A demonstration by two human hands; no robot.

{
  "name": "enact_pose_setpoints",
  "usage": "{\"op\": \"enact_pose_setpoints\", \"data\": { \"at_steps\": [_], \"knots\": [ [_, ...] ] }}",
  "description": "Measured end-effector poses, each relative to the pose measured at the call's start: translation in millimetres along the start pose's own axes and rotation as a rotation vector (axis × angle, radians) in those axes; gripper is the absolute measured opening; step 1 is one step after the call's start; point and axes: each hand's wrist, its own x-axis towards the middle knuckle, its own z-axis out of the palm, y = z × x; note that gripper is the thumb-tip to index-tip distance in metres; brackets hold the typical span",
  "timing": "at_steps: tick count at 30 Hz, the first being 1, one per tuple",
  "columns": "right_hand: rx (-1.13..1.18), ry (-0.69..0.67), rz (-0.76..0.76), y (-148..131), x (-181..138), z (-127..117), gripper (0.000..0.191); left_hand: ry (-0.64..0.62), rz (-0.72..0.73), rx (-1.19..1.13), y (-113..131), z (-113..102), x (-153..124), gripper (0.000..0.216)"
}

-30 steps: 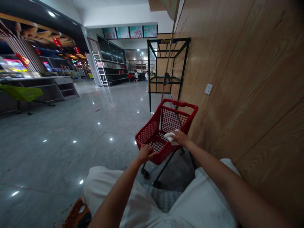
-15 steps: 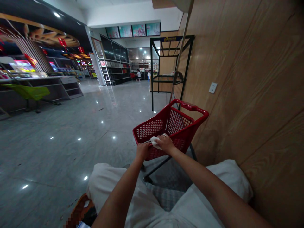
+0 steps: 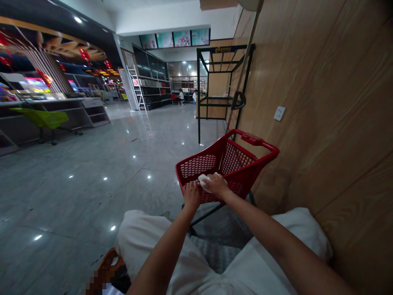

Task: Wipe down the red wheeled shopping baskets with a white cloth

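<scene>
A red plastic shopping cart (image 3: 245,168) with mesh sides stands in front of my knees, its handle towards the wood-panelled wall. My left hand (image 3: 192,194) is closed over the cart's near rim, left of my other hand. A white cloth (image 3: 204,180) is bunched under my right hand (image 3: 217,186), which presses it against the same rim. Part of the cloth sticks out past the fingers on the left. The undersides of both hands are hidden.
A wooden wall with a socket (image 3: 279,113) rises close on my right. Behind the cart stands a dark metal frame (image 3: 199,94). A green cart (image 3: 52,119) is at the far left by a counter (image 3: 95,112). Two people crouch or sit far back near shelves.
The whole view has shifted slightly, so the cart appears further right. My left hand has moved a little along the rim towards my right hand, which still holds the cloth.
</scene>
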Motion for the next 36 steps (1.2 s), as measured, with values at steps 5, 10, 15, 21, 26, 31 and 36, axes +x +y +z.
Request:
{"op": "enact_pose_setpoints", "data": {
  "at_steps": [5, 10, 15, 21, 26, 31, 36],
  "knots": [
    [0.019, -0.01, -0.01, -20, 11, 6, 0.035, -0.062, 0.142, -0.007, -18, 2, 5, 0.025],
    [-0.091, -0.019, 0.034, 85, -21, -13, 0.034, -0.108, 0.11, 0.01, -34, 0, 18, 0.022],
    [-0.167, 0.068, 0.17, 118, -43, -24, 0.032, -0.117, 0.024, -0.009, -26, -4, 19, 0.024],
    [-0.026, 0.118, 0.16, 2, -5, 8, 0.036, -0.093, 0.01, -0.013, -17, -5, 14, 0.023],
    [0.007, 0.091, 0.079, -15, 7, 13, 0.037, -0.107, 0.046, 0.007, -27, -2, 18, 0.023],
    [-0.068, 0.041, 0.07, 79, -27, -13, 0.032, -0.09, 0.058, 0.007, -31, 1, 24, 0.023],
    [-0.147, 0.09, 0.24, 117, -49, -26, 0.031, -0.1, 0.018, -0.007, -20, 0, 26, 0.024]
  ]
}}
